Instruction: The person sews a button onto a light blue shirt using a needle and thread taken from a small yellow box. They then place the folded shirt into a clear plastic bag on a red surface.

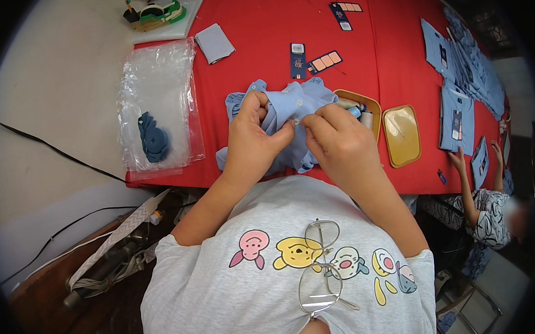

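Note:
A crumpled light blue button-up shirt (285, 105) lies in front of me at the table's near edge. My left hand (251, 140) is closed on its cloth, fingers behind and thumb in front. One pale button (298, 102) shows on the fold between my hands. A second small button (296, 122) sits by my left thumb tip. Right against it, my right hand (345, 142) makes a pinch with thumb and forefinger; what is between those fingertips is too small to make out.
Beside my right hand are an open yellow tin (376, 104) of thread spools and its lid (402, 145). Tags (297, 61) lie beyond the shirt. Plastic bags (159, 70) and a dark blue cloth bundle (153, 138) are left. A person (491, 216) handles folded shirts (457, 118) at right.

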The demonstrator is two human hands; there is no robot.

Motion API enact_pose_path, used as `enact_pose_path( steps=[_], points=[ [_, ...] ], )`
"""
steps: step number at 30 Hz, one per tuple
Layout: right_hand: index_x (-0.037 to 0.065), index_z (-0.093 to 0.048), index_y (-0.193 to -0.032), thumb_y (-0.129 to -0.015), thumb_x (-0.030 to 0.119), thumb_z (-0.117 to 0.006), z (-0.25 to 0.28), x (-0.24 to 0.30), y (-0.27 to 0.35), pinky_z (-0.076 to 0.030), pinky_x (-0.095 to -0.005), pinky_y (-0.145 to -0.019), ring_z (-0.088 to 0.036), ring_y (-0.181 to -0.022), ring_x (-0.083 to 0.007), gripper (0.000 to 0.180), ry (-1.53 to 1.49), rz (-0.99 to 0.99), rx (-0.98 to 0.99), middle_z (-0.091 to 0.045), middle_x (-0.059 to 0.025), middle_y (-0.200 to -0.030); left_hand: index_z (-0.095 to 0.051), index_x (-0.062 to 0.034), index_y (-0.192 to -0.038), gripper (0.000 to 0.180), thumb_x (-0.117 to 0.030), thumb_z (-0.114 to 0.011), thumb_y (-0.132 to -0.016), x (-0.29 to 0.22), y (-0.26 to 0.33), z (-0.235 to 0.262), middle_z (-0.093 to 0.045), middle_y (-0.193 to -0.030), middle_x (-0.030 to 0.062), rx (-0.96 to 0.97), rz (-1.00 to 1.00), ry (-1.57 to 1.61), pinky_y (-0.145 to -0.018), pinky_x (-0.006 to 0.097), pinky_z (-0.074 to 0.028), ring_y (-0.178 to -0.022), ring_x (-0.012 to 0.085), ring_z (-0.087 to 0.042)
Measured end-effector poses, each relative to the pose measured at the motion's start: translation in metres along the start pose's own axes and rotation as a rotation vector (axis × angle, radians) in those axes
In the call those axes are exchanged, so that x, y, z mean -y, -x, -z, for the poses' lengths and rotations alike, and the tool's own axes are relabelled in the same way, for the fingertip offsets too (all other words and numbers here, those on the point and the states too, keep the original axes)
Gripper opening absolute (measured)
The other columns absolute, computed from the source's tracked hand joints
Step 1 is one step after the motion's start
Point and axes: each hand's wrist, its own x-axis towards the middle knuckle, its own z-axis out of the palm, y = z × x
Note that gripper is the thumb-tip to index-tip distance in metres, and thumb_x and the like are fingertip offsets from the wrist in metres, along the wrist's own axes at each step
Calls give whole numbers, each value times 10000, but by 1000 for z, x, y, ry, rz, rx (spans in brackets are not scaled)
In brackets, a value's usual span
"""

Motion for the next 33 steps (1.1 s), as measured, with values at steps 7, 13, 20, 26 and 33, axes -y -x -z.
enact_pose_path(
  steps=[7, 13, 20, 26, 33],
  points=[
    [12, -597, -852, -708, 37, -664, -2, 5, -7, -534, -336, -636, -623, -810, -239, 161, 71, 82, 15, -533, -86, -849, -535, -26, -1011, 285, 1, -738, -813, 8, -1, -1, -676, -870, 72, -49, -66, -57, -732, 251, -506, -826, 72, -628],
    [12, -581, -835, -709, 32, -662, -1, 6, -12, -536, -334, -627, -619, -802, -237, 151, 79, 76, 61, -532, -91, -853, -552, -21, -990, 274, -14, -747, -798, 13, -1, -1, -673, -806, 70, -66, -101, -32, -654, 244, -508, -762, 66, -637],
    [26, -651, -978, -785, -12, -684, -4, 2, -12, -544, -363, -704, -662, -852, -273, 199, -19, 2, 22, -633, -96, -950, -600, -14, -997, 238, 52, -731, -809, 10, 0, -3, -686, -926, 31, -71, -88, 121, -684, 231, -536, -823, 82, -686],
    [51, -576, -953, -768, 26, -643, -9, 0, -12, -520, -388, -654, -634, -797, -266, 198, -120, 81, -19, -564, -97, -870, -602, -20, -997, 226, 68, -721, -827, 10, 4, 2, -682, -935, 22, -7, -22, 145, -732, 226, -544, -866, 80, -687],
    [27, -662, -1101, -935, 81, -617, 14, -23, -37, -542, -325, -802, -688, -977, -216, 181, -548, -185, 28, -708, -96, -1047, -592, -43, -994, 310, 74, -787, -783, -2, 0, 23, -660, -986, 12, 250, 143, 276, -856, 259, -533, -955, 93, -654]
  ],
)
